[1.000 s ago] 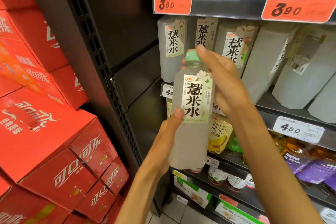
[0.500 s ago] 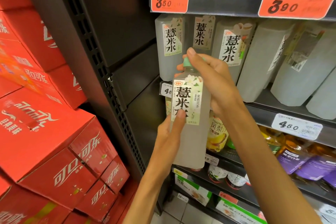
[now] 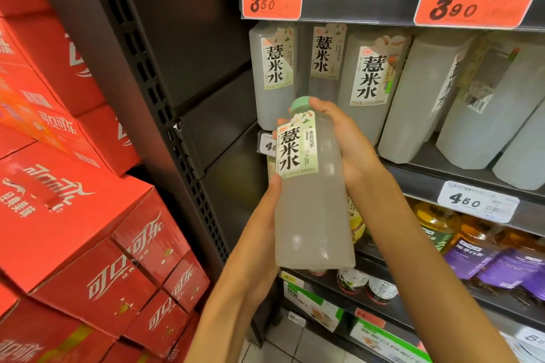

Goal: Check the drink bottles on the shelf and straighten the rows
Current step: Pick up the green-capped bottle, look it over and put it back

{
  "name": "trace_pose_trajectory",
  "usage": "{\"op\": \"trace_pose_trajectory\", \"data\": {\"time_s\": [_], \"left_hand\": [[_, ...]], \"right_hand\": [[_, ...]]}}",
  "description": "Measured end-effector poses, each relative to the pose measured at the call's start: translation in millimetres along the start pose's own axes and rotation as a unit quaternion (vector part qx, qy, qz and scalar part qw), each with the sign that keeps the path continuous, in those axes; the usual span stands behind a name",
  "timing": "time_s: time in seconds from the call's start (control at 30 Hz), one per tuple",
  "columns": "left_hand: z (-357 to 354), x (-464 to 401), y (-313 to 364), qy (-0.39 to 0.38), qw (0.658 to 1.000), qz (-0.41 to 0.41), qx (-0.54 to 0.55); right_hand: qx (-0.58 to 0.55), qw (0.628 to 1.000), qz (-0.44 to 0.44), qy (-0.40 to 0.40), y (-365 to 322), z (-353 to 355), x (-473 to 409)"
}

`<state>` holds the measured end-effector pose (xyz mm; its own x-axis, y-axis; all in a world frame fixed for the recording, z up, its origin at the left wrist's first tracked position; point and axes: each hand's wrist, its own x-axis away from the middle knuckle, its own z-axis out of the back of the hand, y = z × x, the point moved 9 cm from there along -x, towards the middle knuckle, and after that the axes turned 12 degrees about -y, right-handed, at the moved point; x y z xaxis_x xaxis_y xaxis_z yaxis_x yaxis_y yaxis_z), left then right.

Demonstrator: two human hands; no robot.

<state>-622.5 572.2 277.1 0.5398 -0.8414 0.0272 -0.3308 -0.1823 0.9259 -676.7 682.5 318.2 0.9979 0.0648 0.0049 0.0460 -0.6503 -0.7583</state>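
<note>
Both hands hold one cloudy bottle point(image 3: 312, 203): right hand point(image 3: 345, 141) wraps neck and shoulder below the green cap point(image 3: 300, 103), left hand point(image 3: 262, 224) cups the lower body, thumb at the label edge. Bottle upright, long axis vertical, in front of the shelf point(image 3: 460, 177). Its row point(image 3: 365, 82) sits just behind, up-right; right hand nearer. Red cartons point(image 3: 88, 215) left of shelf.

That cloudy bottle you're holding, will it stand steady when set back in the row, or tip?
The bottle looks full, so probably heavy for its size. Tall and narrow, it may tip if nudged high. Its flat base should stand steady; both the left hand and right hand grip it.
</note>
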Motion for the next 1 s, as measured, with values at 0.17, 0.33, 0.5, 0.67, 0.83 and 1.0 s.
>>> {"op": "trace_pose_trajectory", "data": {"time_s": [0.17, 0.33, 0.5, 0.67, 0.83, 1.0], "left_hand": [[-2, 4, 8, -0.027, 0.999, 0.007, -0.045], [0, 4, 9, -0.025, 0.995, 0.013, -0.092], [6, -2, 10, 0.03, 0.987, -0.013, -0.156], [18, -5, 22, 0.106, 0.974, -0.07, -0.188], [20, -11, 25, 0.102, 0.962, -0.12, -0.224], [22, -18, 27, -0.014, 0.968, -0.11, -0.225]], "right_hand": [[-0.071, 0.997, -0.023, 0.006, 12, 5, -4], [-0.076, 0.997, -0.002, -0.023, 10, -1, -3], [0.14, 0.987, 0.072, -0.01, -14, -5, 2], [0.217, 0.968, 0.123, 0.022, -22, -15, 12], [0.289, 0.935, 0.206, 0.018, -33, -35, 20], [0.241, 0.929, 0.275, -0.054, -45, -47, 29]]}}
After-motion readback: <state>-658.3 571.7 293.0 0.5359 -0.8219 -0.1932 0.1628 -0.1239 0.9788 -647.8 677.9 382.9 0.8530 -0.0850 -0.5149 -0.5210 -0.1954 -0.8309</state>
